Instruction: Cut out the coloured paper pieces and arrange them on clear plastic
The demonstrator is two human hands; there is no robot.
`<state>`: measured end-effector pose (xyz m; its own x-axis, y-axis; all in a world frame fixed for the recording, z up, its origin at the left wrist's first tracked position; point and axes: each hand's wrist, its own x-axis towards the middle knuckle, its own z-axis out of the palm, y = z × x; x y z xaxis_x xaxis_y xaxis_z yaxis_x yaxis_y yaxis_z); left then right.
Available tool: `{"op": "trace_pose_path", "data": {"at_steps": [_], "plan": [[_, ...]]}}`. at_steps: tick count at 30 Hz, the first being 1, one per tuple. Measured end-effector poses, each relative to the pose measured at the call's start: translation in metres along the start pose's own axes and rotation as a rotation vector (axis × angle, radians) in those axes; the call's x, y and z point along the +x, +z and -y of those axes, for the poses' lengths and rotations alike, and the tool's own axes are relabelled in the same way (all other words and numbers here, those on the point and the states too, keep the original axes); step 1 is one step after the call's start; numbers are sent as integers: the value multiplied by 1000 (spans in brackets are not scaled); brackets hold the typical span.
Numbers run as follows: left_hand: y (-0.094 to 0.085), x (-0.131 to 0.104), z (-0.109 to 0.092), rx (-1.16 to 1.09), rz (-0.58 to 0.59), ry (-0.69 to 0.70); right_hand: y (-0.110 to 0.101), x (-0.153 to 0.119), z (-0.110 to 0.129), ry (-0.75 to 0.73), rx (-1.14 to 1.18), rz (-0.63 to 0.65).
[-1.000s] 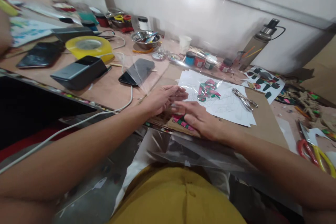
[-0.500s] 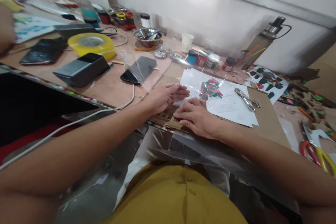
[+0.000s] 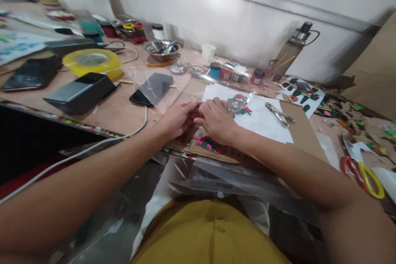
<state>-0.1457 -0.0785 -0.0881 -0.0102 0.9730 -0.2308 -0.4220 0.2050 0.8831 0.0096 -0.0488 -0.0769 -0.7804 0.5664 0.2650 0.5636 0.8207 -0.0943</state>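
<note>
My left hand point(image 3: 181, 119) is at the table's front edge, its fingers curled inward against my right hand. Bent over them are the fingers of my right hand point(image 3: 218, 120); the fingertips meet, and whatever is between them is hidden. Just below lies a piece of brown cardboard point(image 3: 229, 156) with a pink and green painted patch point(image 3: 208, 144). A clear plastic sheet point(image 3: 157, 93) spreads around my hands and hangs over the edge. Beyond my right hand are white paper sheets point(image 3: 260, 121) with another pink and green painted piece point(image 3: 239, 105).
Silver pliers point(image 3: 280, 115) lie on the paper, red-and-yellow-handled scissors point(image 3: 361, 169) farther right. On the left are a phone point(image 3: 151, 88), a grey device point(image 3: 79, 93), a yellow tape roll point(image 3: 93, 62) and a white cable point(image 3: 123, 135). Paint jars point(image 3: 227, 72) and a bottle point(image 3: 291, 51) stand behind.
My right hand has moved up and left off the cardboard, uncovering the painted patch, and now meets my left hand. My left fingers have curled. A blurred arm at the far left has left view.
</note>
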Motion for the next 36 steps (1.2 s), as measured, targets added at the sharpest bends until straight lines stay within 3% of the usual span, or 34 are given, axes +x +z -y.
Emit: {"op": "trace_pose_path", "data": {"at_steps": [3,6,8,12,16,21,25,30,33,36], "plan": [[1,0,-1,-14,-3,-17,8,5,8,-46,-61,67],[0,1,0,-25,-11,-7,-1,11,0,51,84,82],[0,2,1,-39,-12,2,-14,14,-15,199,287,-3],[0,2,0,-46,-17,-8,-35,7,-55,284,550,-323],[0,0,-5,-45,-15,-38,-35,-13,-82,337,551,-372],[0,0,-19,95,29,-96,-23,-23,-98,463,604,-418],[4,7,-28,325,109,-190,-21,-22,-99,425,632,-355],[11,21,-30,625,223,-25,-24,-23,-95,374,610,-390],[10,25,-29,566,221,26,-28,-28,-93,345,610,-515],[6,26,-25,345,93,-7,-34,-33,-85,274,588,-631]]}}
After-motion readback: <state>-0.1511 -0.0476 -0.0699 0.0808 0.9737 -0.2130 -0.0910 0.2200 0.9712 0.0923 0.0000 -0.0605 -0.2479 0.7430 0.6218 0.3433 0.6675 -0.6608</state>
